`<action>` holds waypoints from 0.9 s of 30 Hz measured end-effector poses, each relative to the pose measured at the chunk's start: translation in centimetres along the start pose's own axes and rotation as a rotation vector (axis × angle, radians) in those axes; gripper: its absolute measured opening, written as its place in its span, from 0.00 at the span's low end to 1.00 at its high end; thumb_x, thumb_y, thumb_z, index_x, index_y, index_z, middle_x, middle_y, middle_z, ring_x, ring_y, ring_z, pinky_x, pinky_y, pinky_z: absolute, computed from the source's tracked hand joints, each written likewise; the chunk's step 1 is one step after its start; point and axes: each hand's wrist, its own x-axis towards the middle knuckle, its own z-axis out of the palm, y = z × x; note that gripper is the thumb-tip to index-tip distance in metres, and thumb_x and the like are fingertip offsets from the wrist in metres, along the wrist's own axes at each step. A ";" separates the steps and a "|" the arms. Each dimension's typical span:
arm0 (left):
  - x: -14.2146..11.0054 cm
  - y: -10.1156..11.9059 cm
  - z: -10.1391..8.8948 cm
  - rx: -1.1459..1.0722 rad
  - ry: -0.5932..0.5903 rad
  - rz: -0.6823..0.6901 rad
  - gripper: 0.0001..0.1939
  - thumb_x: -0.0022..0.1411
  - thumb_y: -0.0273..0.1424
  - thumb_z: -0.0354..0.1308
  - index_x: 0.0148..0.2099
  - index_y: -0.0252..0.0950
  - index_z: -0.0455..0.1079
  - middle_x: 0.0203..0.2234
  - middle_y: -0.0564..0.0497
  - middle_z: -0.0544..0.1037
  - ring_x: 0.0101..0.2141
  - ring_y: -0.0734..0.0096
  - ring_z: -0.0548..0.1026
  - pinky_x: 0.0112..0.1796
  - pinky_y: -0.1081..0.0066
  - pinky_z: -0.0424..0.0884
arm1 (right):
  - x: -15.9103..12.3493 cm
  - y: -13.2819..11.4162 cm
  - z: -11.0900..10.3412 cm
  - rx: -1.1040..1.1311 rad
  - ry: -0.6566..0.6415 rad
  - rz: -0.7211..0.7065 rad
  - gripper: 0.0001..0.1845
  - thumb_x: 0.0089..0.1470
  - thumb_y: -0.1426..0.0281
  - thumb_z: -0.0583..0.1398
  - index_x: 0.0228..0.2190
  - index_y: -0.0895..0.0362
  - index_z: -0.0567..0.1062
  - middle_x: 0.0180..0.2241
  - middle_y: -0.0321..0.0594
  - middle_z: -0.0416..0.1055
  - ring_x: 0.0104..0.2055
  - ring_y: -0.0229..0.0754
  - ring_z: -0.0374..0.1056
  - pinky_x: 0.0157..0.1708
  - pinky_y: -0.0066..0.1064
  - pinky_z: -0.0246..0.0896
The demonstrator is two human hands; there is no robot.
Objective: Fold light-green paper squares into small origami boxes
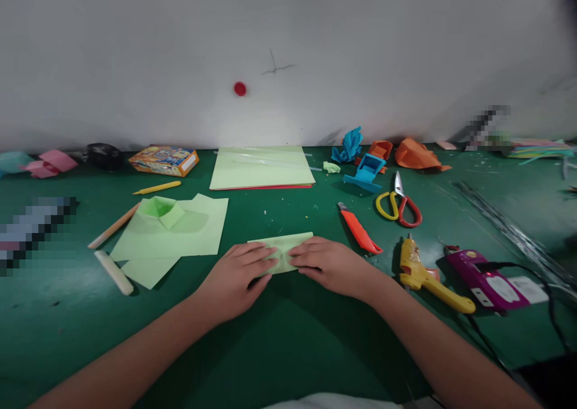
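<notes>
A folded strip of light green paper [282, 259] lies on the table in front of me. Its left part is held by my left hand [237, 277], with the fingers over the top and the thumb near the lower edge. On the right part, my right hand [331, 268] holds the same paper, its fingertips close to those of the left. The fingers hide much of the paper. Left of my hands, a small folded green paper ring [164, 211] rests on flat green sheets [198, 235].
A red utility knife [359, 230], scissors [399, 203], a yellow glue gun [426, 277] and a purple power strip [487, 280] with cables lie to the right. At the back are a paper stack [264, 172], a colourful box [163, 160] and blue paper pieces [368, 172].
</notes>
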 end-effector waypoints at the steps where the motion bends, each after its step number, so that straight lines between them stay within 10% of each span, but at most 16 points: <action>1: 0.0 0.0 0.0 0.006 0.003 0.006 0.16 0.71 0.32 0.53 0.56 0.41 0.76 0.54 0.46 0.79 0.57 0.54 0.74 0.55 0.51 0.71 | 0.0 0.0 0.0 0.003 -0.001 -0.001 0.14 0.64 0.74 0.60 0.49 0.55 0.80 0.50 0.45 0.79 0.54 0.47 0.73 0.56 0.41 0.66; 27: 0.1 -0.3 0.1 -0.003 0.092 0.125 0.12 0.72 0.28 0.54 0.49 0.39 0.78 0.50 0.48 0.81 0.51 0.62 0.77 0.54 0.58 0.72 | -0.1 0.1 -1.5 0.131 -0.121 0.042 0.24 0.62 0.78 0.59 0.57 0.53 0.75 0.55 0.43 0.77 0.58 0.47 0.69 0.60 0.41 0.62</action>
